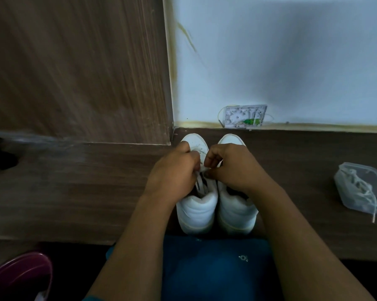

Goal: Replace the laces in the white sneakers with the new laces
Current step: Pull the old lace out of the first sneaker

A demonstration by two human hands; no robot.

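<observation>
Seemingly a home room: beyond the lace [202, 169] pinched by the left hand [172, 170] and right hand [231, 168], a stained pale-blue wall [291, 61] carries an open fibre-optic wall box [245, 116] low down. A wood-grain cabinet panel [74, 72] rises to the left, and a wood-grain laminate surface [96, 192] lies beneath.

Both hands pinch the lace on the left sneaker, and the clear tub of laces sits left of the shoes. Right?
No: the head view shows the tub right of the shoes. The left hand and right hand do pinch the lace on the left sneaker.
</observation>
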